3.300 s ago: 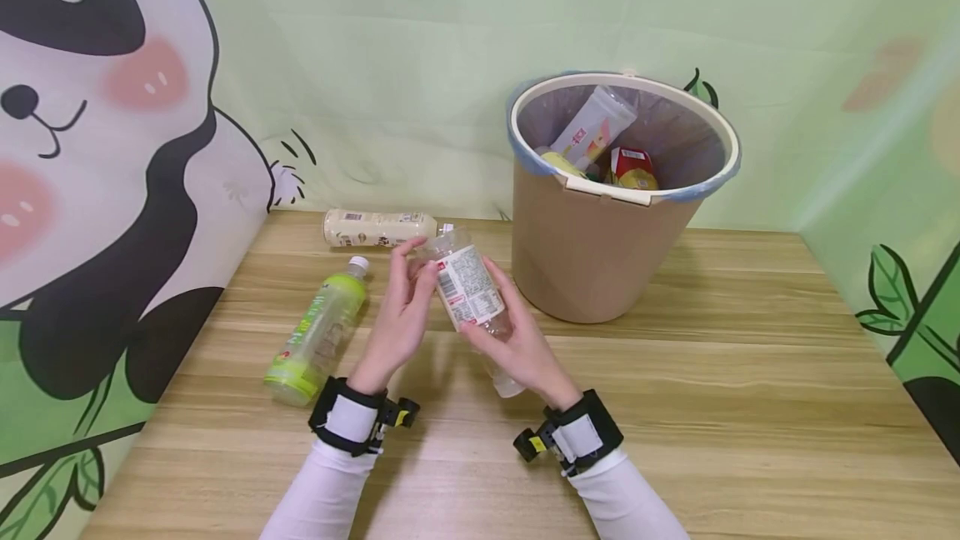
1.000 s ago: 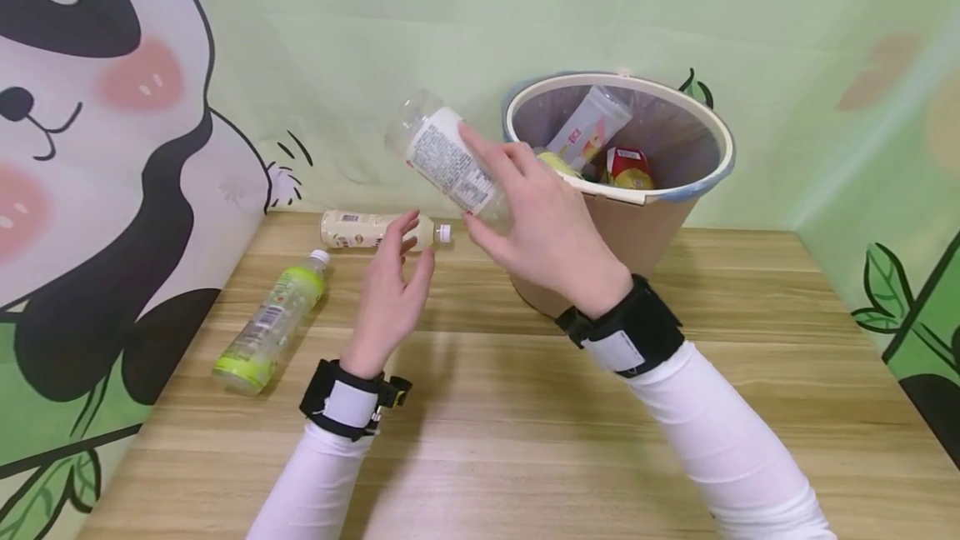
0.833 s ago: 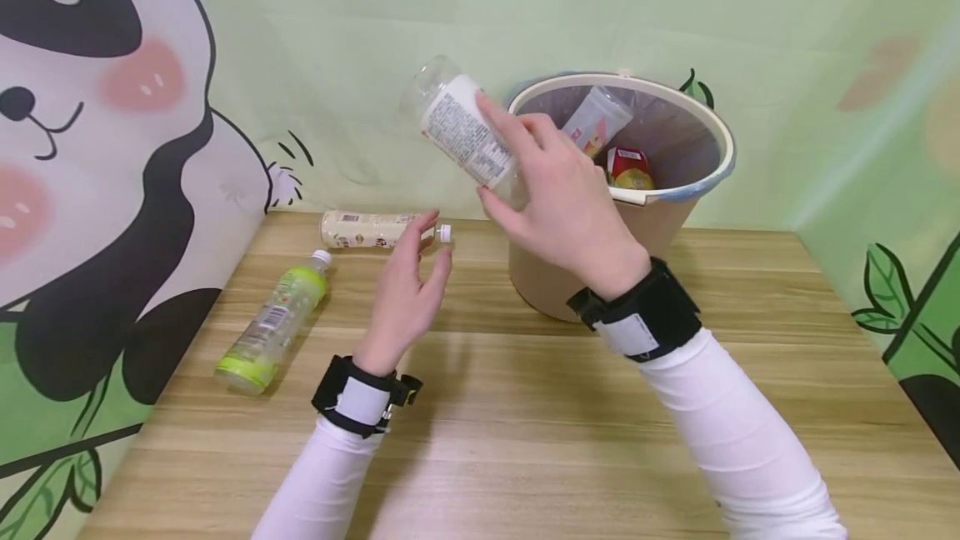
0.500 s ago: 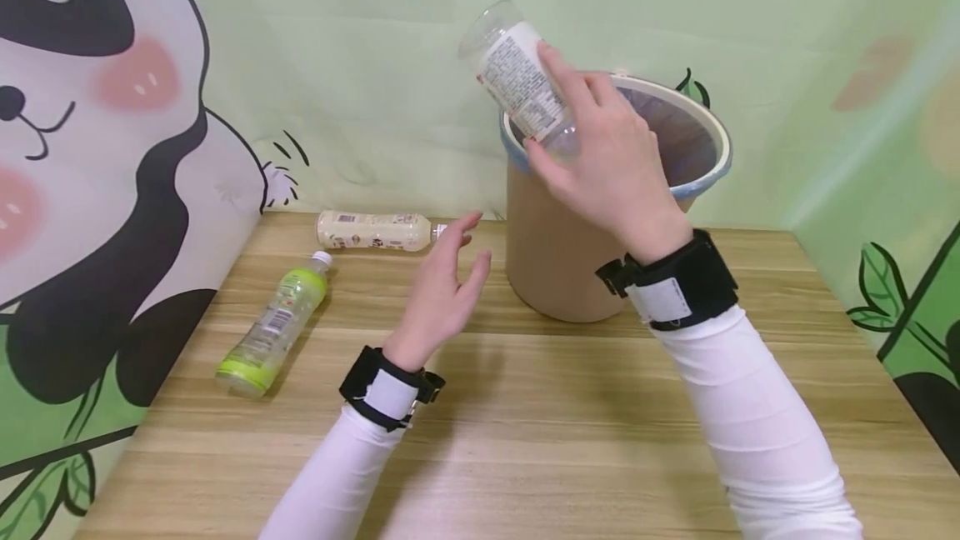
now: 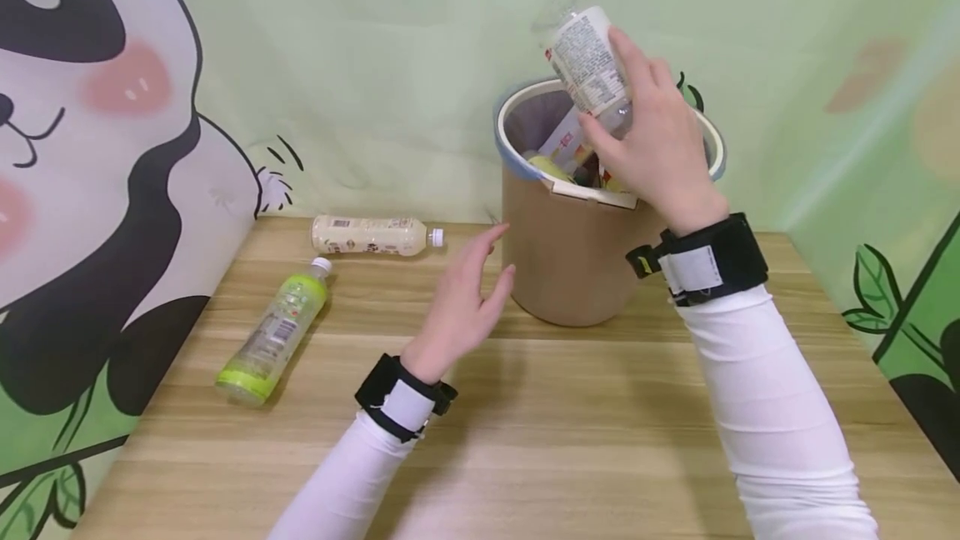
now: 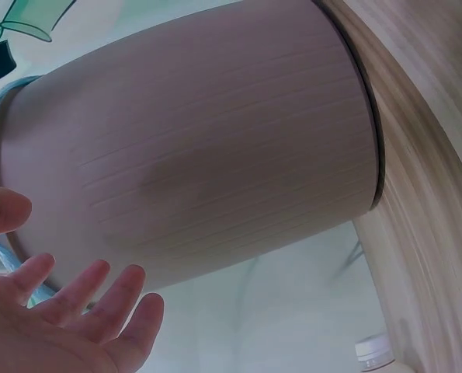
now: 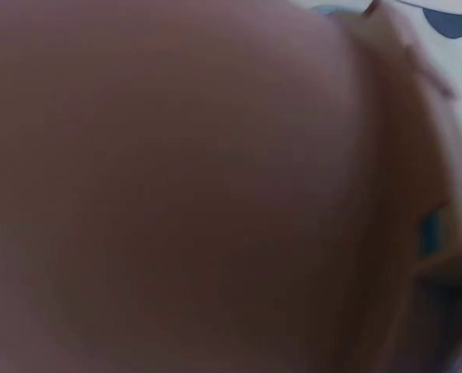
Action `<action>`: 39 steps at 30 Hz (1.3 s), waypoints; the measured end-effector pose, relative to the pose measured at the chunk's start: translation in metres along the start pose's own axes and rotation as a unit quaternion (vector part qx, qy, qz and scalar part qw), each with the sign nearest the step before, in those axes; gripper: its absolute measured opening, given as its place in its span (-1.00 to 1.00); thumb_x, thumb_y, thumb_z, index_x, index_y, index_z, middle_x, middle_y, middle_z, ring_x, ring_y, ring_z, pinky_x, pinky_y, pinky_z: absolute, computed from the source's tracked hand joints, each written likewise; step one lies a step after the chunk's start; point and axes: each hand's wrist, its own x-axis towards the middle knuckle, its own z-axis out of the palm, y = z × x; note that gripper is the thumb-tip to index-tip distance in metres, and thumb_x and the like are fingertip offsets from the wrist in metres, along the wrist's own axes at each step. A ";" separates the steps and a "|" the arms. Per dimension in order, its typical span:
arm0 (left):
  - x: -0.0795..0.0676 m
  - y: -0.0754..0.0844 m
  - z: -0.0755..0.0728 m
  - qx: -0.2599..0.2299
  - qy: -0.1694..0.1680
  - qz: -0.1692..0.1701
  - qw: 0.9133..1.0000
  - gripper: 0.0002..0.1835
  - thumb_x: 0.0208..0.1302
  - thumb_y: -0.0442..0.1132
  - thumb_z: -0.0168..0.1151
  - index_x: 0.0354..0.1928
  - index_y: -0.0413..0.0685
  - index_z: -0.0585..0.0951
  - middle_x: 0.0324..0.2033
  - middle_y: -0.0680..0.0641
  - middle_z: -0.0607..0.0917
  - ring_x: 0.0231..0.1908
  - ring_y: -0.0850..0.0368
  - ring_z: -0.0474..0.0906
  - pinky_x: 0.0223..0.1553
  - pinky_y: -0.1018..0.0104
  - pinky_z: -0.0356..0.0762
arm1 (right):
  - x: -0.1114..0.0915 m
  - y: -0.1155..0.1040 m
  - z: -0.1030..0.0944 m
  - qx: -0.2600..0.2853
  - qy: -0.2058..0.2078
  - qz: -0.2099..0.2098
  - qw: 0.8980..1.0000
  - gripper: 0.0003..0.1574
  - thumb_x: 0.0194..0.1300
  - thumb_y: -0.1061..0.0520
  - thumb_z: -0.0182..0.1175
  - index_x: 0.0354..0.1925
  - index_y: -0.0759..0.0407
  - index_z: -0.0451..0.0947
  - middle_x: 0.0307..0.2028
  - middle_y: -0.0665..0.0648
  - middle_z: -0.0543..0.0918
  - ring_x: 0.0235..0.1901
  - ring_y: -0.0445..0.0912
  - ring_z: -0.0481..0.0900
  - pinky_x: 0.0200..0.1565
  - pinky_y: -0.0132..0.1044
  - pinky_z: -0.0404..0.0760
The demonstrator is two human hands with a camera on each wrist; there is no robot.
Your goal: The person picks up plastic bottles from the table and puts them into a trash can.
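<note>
In the head view my right hand (image 5: 663,140) grips a clear plastic bottle (image 5: 588,57) with a white printed label, held tilted above the mouth of a brown trash bin (image 5: 570,257). The bottle's lower end is hidden behind my fingers. My left hand (image 5: 465,298) hovers in front of the bin with fingers apart, holding nothing. In the left wrist view that hand's fingers (image 6: 99,311) spread beside the bin wall (image 6: 215,148). The right wrist view is dark and blurred, mostly filled by the bin's side (image 7: 176,186).
A clear bottle with green bands (image 5: 277,336) lies at the left of the wooden table (image 5: 570,440). Behind it, a cream-coloured bottle (image 5: 371,236) lies along the back wall. The bin has a liner (image 5: 510,152) and holds a pale tube-like package (image 5: 562,140) among other waste.
The right hand has lifted the labelled bottle from the table's middle, up and right, over the bin. The left hand has let go of it and shifted right. The green-banded bottle lies further left.
</note>
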 end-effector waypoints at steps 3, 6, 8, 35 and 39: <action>-0.002 0.000 0.000 0.003 0.001 0.000 1.000 -0.44 0.37 -0.20 0.02 0.37 -0.15 0.23 0.30 -0.18 0.35 0.16 -0.05 0.39 0.20 0.09 0.37 | 0.001 0.007 0.002 -0.001 -0.009 0.013 1.000 -0.05 0.25 -0.12 0.14 0.48 -0.16 -0.07 0.12 0.36 0.37 -0.14 0.16 0.45 -0.25 0.05 0.50; -0.003 -0.001 -0.001 0.006 -0.001 -0.003 1.000 -0.44 0.37 -0.19 0.02 0.38 -0.12 0.21 0.31 -0.17 0.35 0.17 -0.04 0.38 0.21 0.10 0.36 | 0.002 0.012 0.003 -0.002 -0.013 0.024 1.000 -0.05 0.27 -0.12 0.13 0.49 -0.14 -0.10 0.12 0.37 0.37 -0.13 0.16 0.45 -0.24 0.04 0.50; -0.003 -0.002 -0.001 0.008 -0.002 -0.007 1.000 -0.43 0.38 -0.17 0.01 0.38 -0.10 0.21 0.31 -0.15 0.34 0.18 -0.03 0.38 0.21 0.11 0.36 | 0.003 0.014 0.003 -0.002 -0.012 0.028 1.000 -0.05 0.27 -0.12 0.12 0.49 -0.12 -0.10 0.12 0.37 0.37 -0.12 0.16 0.44 -0.24 0.05 0.50; -0.015 -0.017 -0.012 0.027 0.019 -0.022 0.999 -0.44 0.38 -0.18 0.01 0.38 -0.12 0.22 0.29 -0.17 0.36 0.14 -0.05 0.40 0.20 0.07 0.37 | -0.032 -0.013 0.024 0.108 0.114 -0.120 0.980 -0.64 0.23 0.20 0.08 -0.02 0.28 0.57 -0.24 0.24 0.58 -0.33 0.00 0.52 -0.30 -0.17 0.54; -0.017 -0.018 -0.011 0.025 0.020 -0.021 0.999 -0.44 0.37 -0.20 0.03 0.37 -0.13 0.23 0.27 -0.17 0.38 0.13 -0.04 0.40 0.19 0.08 0.37 | -0.050 -0.028 0.032 0.146 0.159 -0.175 0.961 -0.72 0.19 0.28 0.06 -0.16 0.30 0.61 -0.38 0.19 0.57 -0.42 -0.07 0.50 -0.40 -0.28 0.50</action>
